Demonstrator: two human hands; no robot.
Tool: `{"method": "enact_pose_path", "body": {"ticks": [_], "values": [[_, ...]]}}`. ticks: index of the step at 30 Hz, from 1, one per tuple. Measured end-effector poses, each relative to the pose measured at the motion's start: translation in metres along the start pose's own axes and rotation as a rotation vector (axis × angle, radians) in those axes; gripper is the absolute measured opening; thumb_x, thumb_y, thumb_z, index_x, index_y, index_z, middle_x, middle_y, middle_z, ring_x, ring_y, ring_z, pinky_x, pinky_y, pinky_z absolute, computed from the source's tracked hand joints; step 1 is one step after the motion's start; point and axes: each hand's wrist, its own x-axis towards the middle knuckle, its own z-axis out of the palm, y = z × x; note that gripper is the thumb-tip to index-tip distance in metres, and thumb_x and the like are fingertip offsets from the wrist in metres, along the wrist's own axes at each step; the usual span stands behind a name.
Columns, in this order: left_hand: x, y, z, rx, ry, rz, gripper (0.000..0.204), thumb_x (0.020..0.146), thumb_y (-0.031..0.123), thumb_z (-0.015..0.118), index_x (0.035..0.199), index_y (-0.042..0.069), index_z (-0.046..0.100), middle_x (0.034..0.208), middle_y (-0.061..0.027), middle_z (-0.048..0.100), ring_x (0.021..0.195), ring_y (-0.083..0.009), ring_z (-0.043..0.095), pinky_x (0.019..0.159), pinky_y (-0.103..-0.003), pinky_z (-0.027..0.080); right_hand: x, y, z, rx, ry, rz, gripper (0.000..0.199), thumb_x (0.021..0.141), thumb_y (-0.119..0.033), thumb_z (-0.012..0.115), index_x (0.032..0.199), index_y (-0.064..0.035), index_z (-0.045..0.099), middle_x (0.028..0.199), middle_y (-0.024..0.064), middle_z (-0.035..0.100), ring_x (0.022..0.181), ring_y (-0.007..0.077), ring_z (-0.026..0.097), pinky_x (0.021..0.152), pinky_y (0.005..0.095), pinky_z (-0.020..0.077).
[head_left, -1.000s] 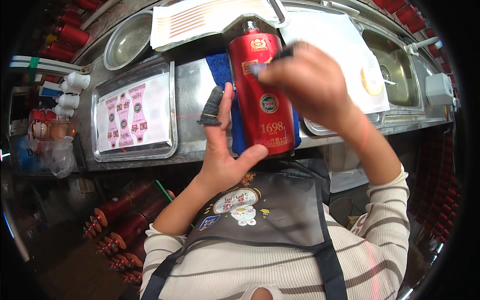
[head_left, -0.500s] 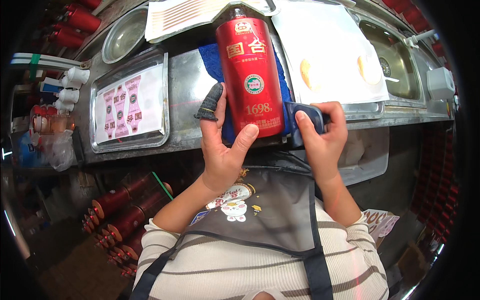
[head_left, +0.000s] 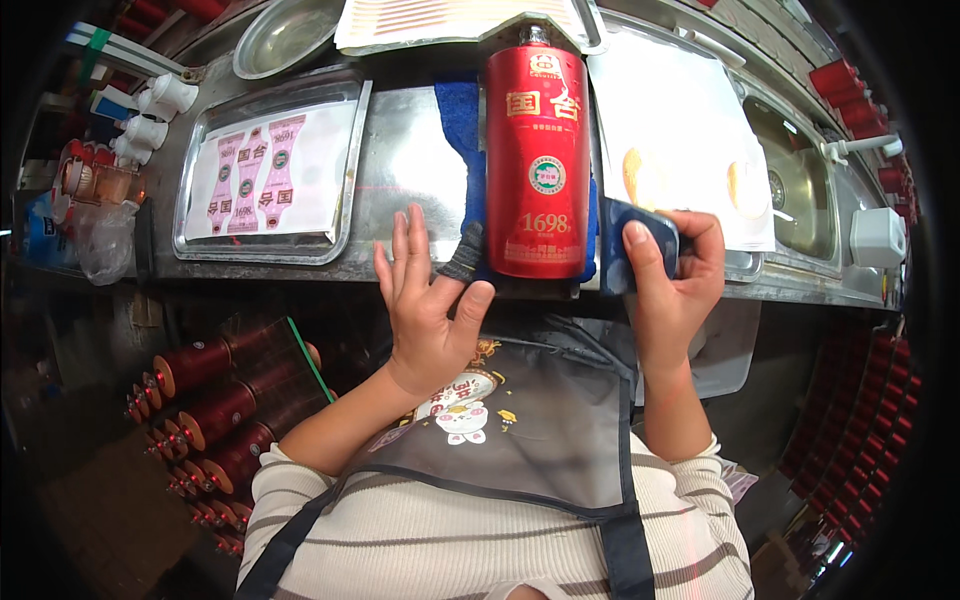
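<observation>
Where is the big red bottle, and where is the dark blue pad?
Tall red cylindrical bottle [head_left: 537, 150], head view, on its red body.
Dark blue pad [head_left: 640, 245], head view, on its face beside the right hand's thumb.

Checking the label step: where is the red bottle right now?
Head view, centre top: the red bottle lies on a blue cloth on the steel bench, between the open left hand and the right hand.

The centre is brightly and evenly lit; glare is seen upper right, and edges are bent and darkened.
</observation>
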Motion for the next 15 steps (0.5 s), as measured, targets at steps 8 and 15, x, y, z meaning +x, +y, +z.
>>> {"method": "enact_pose_path", "body": {"ticks": [8,15], "values": [[0.068,0.018,-0.002,-0.069,0.029,0.185,0.059,0.103,0.059,0.043,0.124,0.014,0.073,0.162,-0.0369,0.017,0.149,-0.0550,0.018,0.115,-0.070,-0.001,0.064,-0.003,0.055,-0.133,-0.084,-0.248,0.022,0.085,-0.009,0.077,0.097,-0.0005,0.060,0.085,0.0071,0.064,0.078,0.0119,0.060,0.074,0.0265,0.0497],[0.087,-0.017,0.005,-0.212,0.079,-0.018,0.053,0.103,0.050,0.050,0.085,0.005,0.072,0.162,-0.0352,0.019,0.148,-0.0546,0.023,0.115,-0.070,0.001,0.079,0.064,0.015,-0.263,0.009,-0.080,0.019,0.089,-0.006,0.075,0.095,-0.0004,0.058,0.085,0.0032,0.062,0.075,0.0081,0.056,0.069,0.0234,0.0478]]}}
